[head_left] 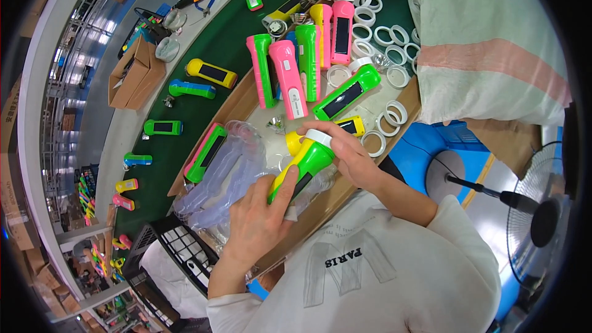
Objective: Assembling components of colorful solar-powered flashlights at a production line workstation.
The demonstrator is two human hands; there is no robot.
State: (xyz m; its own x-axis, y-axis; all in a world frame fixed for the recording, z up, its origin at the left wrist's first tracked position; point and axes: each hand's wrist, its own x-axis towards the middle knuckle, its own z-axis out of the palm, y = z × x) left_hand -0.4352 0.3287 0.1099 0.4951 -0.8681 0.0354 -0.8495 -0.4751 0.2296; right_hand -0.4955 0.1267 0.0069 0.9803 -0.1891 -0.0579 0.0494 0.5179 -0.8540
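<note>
A green and yellow flashlight [316, 159] with a dark panel on its side is in both my hands, tilted with its head up and to the right. My left hand [259, 214] is wrapped round its handle, index finger stretched along the body. At the head end, the fingers of my right hand [354, 157] close on a white ring [319, 137] that sits on the flashlight's rim. Just behind lies a yellow flashlight [351, 125], partly covered by my right hand. A green flashlight [348, 92] with a white ring lies farther back, near several pink and green ones.
Loose white rings [394, 37] lie in the cardboard tray [246, 95], alongside clear plastic sleeves [225, 179]. A green conveyor belt [185, 114] carries spaced-out flashlights on the left. To the right are a large woven sack [487, 55] and a fan [542, 222]; a black crate [185, 253] stands lower left.
</note>
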